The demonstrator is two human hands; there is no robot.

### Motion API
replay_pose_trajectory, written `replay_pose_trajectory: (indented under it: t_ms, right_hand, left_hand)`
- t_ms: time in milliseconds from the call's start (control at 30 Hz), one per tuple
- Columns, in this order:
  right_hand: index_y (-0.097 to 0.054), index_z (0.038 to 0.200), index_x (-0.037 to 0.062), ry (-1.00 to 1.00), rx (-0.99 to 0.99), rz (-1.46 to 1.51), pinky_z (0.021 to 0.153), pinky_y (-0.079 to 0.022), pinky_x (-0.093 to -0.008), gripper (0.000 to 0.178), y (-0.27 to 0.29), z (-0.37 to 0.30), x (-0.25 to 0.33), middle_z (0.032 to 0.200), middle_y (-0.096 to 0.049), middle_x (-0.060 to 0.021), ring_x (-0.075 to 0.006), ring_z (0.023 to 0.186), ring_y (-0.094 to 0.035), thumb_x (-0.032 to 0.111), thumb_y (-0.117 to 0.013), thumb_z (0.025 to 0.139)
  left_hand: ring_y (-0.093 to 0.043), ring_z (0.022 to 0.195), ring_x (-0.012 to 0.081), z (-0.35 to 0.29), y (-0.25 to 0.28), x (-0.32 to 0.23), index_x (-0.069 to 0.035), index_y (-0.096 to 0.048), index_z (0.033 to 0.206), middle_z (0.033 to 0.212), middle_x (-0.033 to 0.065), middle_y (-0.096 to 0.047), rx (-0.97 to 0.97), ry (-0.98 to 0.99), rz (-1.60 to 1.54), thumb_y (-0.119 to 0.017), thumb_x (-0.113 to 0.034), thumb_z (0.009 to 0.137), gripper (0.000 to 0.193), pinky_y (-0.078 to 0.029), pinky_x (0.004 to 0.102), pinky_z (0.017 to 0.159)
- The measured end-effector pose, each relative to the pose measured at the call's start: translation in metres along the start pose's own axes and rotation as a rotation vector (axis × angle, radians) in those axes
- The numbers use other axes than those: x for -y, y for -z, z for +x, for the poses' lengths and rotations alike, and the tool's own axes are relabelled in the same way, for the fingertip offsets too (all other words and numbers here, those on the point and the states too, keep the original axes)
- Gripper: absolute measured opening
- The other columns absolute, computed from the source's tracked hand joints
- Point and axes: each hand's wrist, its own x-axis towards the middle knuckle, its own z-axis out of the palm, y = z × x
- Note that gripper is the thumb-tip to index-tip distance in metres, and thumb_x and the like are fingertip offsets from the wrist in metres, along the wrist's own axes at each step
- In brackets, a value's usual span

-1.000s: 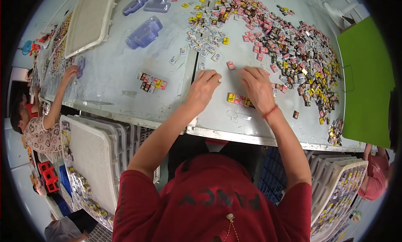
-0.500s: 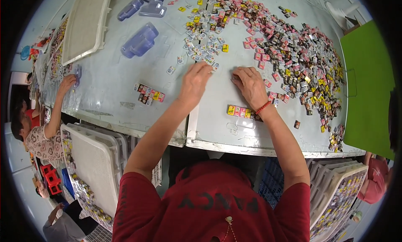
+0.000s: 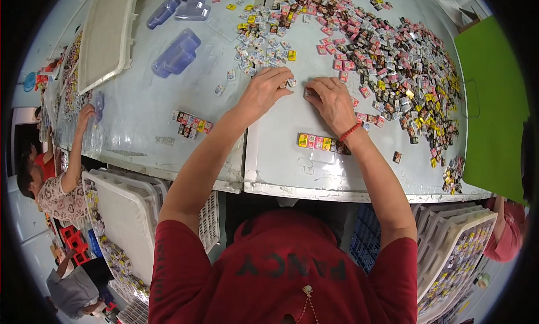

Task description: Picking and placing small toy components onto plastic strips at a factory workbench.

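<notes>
My left hand (image 3: 266, 93) is closed in a pinch above the table seam, with a small whitish box (image 3: 291, 83) at its fingertips. To its right, my right hand (image 3: 334, 103) is curled with thumb and fingers together; a small dark box seems to stick out of its grip, though the fingers hide most of it. Beneath the right wrist lies a row of small yellow, pink and dark boxes (image 3: 315, 141). Left of my left forearm is a block of mixed small boxes (image 3: 191, 124). Loose white boxes (image 3: 264, 54) are scattered just beyond my left hand.
A large heap of mixed small boxes (image 3: 387, 71) spreads over the far right. Clear bluish plastic trays (image 3: 177, 53) lie at the far left, near a big white tray (image 3: 106, 38). Stacked trays (image 3: 126, 212) stand below the table edge. A co-worker's arm (image 3: 76, 147) reaches in from the left.
My left hand has moved right from the loose white boxes toward my right hand, and a whitish box now shows at its fingertips. The whole view has shifted slightly.
</notes>
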Motion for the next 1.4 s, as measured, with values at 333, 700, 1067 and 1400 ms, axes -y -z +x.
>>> replay_pose_trajectory:
  t_ms: [333, 700, 1067, 1400]
  right_hand:
    - [-0.066, 0.096, 0.0068, 0.083, -0.065, -0.076, 0.081, -0.047, -0.0372, 0.02, -0.003, 0.003, -0.007, 0.098, -0.066, -0.008, -0.0278, 0.089, -0.059, 0.013, -0.07, 0.078]
    - [-0.066, 0.097, 0.0078, -0.044, -0.058, -0.038, 0.084, -0.044, -0.037, 0.025, 0.071, -0.111, 0.046, 0.097, -0.067, -0.0047, -0.0229, 0.089, -0.061, 0.009, -0.073, 0.073]
    - [-0.068, 0.094, 0.0088, -0.028, -0.115, -0.136, 0.086, -0.042, -0.0381, 0.023, 0.047, -0.132, 0.051, 0.1, -0.066, -0.0027, -0.0203, 0.088, -0.06, 0.009, -0.073, 0.072]
    - [-0.067, 0.101, 0.0046, -0.06, -0.134, -0.133, 0.089, -0.041, -0.0405, 0.026, 0.04, -0.138, 0.063, 0.105, -0.061, -0.0083, -0.0256, 0.095, -0.056, 0.005, -0.069, 0.075]
  left_hand:
    - [-0.058, 0.081, 0.0291, 0.007, -0.028, 0.003, -0.006, -0.063, 0.09, 0.085, 0.0083, -0.066, -0.111, 0.007, 0.13, -0.071, -0.015, 0.075, 0.019, -0.048, 0.0382, 0.073]
    - [-0.061, 0.091, 0.0246, -0.065, -0.024, -0.118, -0.002, -0.065, 0.094, 0.097, 0.0078, -0.065, 0.047, -0.064, -0.152, -0.071, -0.01, 0.076, 0.02, -0.05, 0.0335, 0.081]
    - [-0.06, 0.105, 0.027, -0.082, -0.049, -0.11, 0.001, -0.067, 0.092, 0.102, 0.01, -0.065, 0.002, -0.183, 0.02, -0.072, -0.002, 0.07, 0.022, -0.052, 0.034, 0.086]
    - [-0.045, 0.126, 0.0307, -0.092, -0.038, -0.12, 0.003, -0.059, 0.112, 0.128, 0.0131, -0.053, 0.175, -0.213, 0.101, -0.072, -0.015, 0.074, 0.044, -0.038, 0.0427, 0.102]
